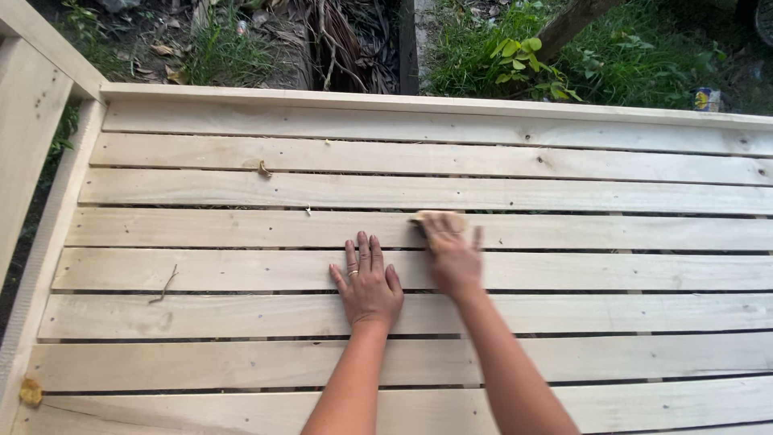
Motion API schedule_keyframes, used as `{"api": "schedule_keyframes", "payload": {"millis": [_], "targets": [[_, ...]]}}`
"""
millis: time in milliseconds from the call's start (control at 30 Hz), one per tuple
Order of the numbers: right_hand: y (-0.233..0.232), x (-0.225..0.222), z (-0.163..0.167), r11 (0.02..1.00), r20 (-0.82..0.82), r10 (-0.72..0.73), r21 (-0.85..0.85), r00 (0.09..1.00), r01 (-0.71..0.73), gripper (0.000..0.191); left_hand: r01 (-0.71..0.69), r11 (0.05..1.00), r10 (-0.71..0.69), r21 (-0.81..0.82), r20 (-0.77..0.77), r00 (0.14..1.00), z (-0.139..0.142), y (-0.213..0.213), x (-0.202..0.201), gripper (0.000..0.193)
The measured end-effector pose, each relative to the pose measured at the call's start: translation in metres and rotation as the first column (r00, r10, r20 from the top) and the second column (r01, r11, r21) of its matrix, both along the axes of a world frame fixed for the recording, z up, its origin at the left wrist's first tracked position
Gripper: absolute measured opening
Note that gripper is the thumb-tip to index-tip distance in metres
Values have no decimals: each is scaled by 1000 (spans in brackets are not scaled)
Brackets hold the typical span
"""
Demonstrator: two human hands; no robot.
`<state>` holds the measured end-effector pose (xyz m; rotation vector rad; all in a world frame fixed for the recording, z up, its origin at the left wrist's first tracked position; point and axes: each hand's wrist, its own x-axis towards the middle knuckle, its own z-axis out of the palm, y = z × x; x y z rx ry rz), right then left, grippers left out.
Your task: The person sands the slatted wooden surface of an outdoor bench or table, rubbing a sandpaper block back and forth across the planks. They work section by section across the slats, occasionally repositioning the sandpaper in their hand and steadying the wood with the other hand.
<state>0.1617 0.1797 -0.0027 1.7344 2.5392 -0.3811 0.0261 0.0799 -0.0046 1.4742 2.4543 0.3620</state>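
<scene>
A slatted surface of pale bare wooden planks (pixel 201 229) fills the view. My left hand (pixel 368 282) lies flat on a plank near the middle, fingers spread, a ring on one finger. Just to its right my right hand (pixel 452 256) is blurred and presses a small tan sanding pad (pixel 441 219) onto the plank beyond, fingers curled over it. Most of the pad is hidden under my fingers.
A raised wooden rail (pixel 403 103) runs along the far edge and an angled wooden piece (pixel 32 121) stands at the left. A twig (pixel 165 286), a dry leaf (pixel 31 391) and small debris (pixel 264 169) lie on the planks. Grass and plants grow beyond.
</scene>
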Motion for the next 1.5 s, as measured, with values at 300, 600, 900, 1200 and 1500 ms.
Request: {"api": "schedule_keyframes", "payload": {"millis": [300,600,900,1200,1500], "targets": [[15,102,-2,910,-60,-396,112,916,400,59,-7,969,13,248,-24,1000,-8,-20,-54,69],[-58,-189,25,978,-174,210,59,962,-202,69,-474,871,489,127,-154,858,-13,-65,-141,79],[-30,-76,23,965,49,258,40,965,-260,84,-495,864,502,95,-85,861,7,-56,-130,79],[-34,-28,30,958,-189,113,281,975,-57,68,-497,865,502,71,-100,859,-3,-48,-122,78],[-37,-180,22,915,-119,402,29,908,-401,58,-494,866,497,71,-31,867,1,-48,-126,80]]}}
